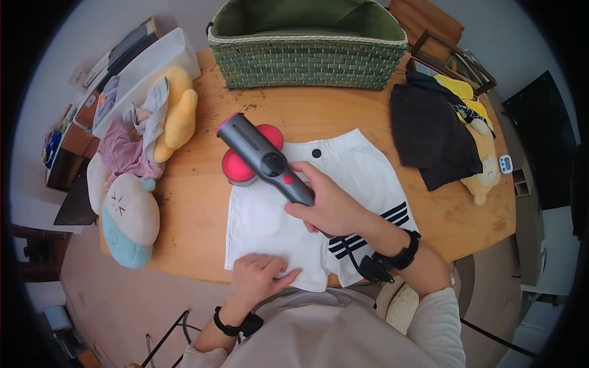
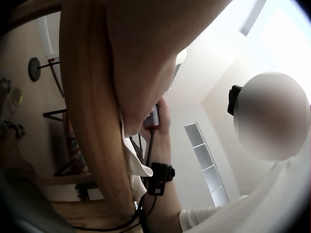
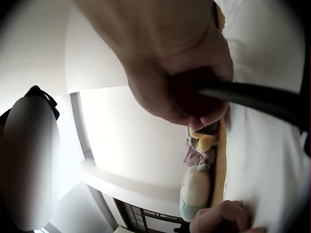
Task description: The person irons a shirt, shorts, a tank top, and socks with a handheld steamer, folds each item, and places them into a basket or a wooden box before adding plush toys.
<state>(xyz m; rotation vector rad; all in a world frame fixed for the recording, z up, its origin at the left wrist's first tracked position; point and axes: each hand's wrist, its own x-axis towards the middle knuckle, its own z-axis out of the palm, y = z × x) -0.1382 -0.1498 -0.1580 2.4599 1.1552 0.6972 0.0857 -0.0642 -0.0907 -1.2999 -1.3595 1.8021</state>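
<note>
White shorts [image 1: 261, 211] with black stripes lie flat on the wooden table [image 1: 196, 227]. My right hand [image 1: 334, 205] grips the handle of a grey handheld device [image 1: 248, 144], holding it over the upper part of the shorts. Two round pink-red parts [image 1: 237, 167] show on either side of its body. Near the table's front edge, my left hand [image 1: 254, 279] rests on the left leg of the shorts, fingers bent loosely and thumb out to the side. In the right wrist view the device's dark red end [image 3: 192, 94] shows in my right hand, with a black cord from it.
A green woven basket [image 1: 307, 64] stands at the back. Plush toys [image 1: 132, 211] and a translucent bin [image 1: 147, 76] are on the left. Dark clothing [image 1: 429, 129] lies with a yellow plush toy [image 1: 485, 175] on the right, beside a small timer [image 1: 505, 164].
</note>
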